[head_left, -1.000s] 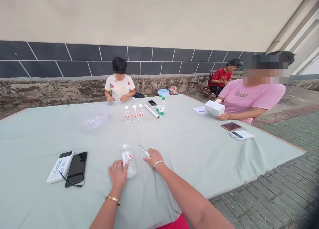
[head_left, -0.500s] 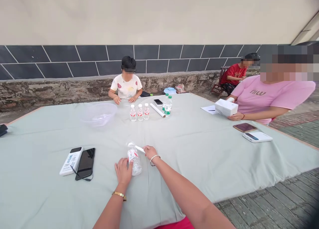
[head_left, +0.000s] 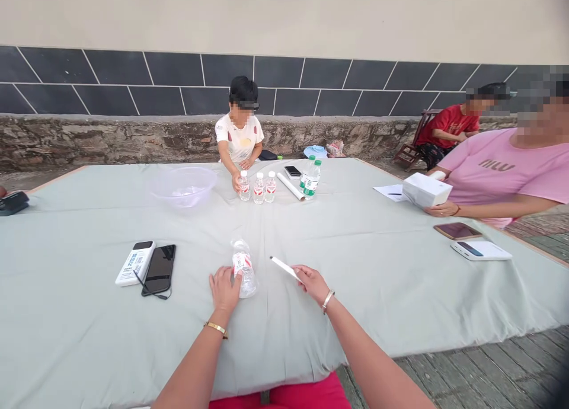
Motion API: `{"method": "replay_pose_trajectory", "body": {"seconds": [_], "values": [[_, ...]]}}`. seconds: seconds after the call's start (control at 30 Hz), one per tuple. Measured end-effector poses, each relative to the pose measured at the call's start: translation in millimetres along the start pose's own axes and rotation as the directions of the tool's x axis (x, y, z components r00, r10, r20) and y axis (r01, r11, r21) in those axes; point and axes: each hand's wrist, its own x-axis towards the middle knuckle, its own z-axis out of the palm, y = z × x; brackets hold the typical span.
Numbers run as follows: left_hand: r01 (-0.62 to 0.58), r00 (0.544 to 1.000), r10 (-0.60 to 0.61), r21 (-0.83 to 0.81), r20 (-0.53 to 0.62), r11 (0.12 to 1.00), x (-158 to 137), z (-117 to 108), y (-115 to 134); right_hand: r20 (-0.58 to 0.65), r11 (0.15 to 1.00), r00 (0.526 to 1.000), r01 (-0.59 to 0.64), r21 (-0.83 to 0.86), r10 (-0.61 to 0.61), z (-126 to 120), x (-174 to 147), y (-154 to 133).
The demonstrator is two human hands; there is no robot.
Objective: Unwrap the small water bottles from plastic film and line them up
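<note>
Lying bottle against left hand fingers

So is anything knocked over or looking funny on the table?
Nothing is spilled. The small bottle under the left hand leans away instead of standing straight like the three bottles farther off. The right hand holds a thin white strip.

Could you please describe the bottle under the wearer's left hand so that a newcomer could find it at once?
On the pale green tablecloth, near its front edge, the left hand rests on a small clear bottle with a red-and-white label. Unlike the three bottles far across, it stands alone.
</note>
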Motion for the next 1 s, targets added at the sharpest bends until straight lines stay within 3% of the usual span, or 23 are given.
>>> {"method": "replay_pose_trajectory", "body": {"seconds": [0.07,0.1,0.2,0.3,0.4,0.53,0.67,0.8,1.0], "values": [[0.016,1.000,-0.016,-0.019,-0.011,1.000,0,0,0,-0.248,0.970,0.968,-0.028,-0.242,-0.034,8,16,0],[0.028,0.999,-0.029,-0.035,-0.020,0.999,0,0,0,-0.301,0.930,0.952,-0.055,-0.363,-0.061,13,21,0],[0.045,0.998,-0.049,-0.098,-0.038,0.994,0,-1,1,-0.328,0.829,0.937,-0.091,-0.552,-0.116,28,26,-5],[0.011,0.999,-0.015,-0.144,-0.029,0.989,0,-1,-1,-0.371,0.826,0.898,-0.015,-0.563,-0.236,52,22,-21],[-0.027,1.000,0.025,-0.167,-0.017,0.986,1,-1,-7,-0.236,0.908,0.940,0.137,-0.396,-0.245,85,22,-45],[-0.025,0.999,0.032,-0.210,0.031,0.977,4,-3,-19,-0.055,0.977,0.995,0.077,-0.199,-0.089,114,27,-57],[0.009,0.996,0.009,-0.211,0.085,0.977,5,-8,-15,-0.064,0.963,0.996,0.050,-0.264,-0.069,111,26,-46],[0.039,0.998,-0.030,-0.194,0.052,0.980,5,-15,8,-0.051,0.908,0.996,0.047,-0.416,-0.075,104,19,-43],[0.246,0.967,-0.241,-0.052,0.087,0.968,11,-30,29,-0.013,0.864,0.993,0.099,-0.494,-0.121,110,17,-46]]}}
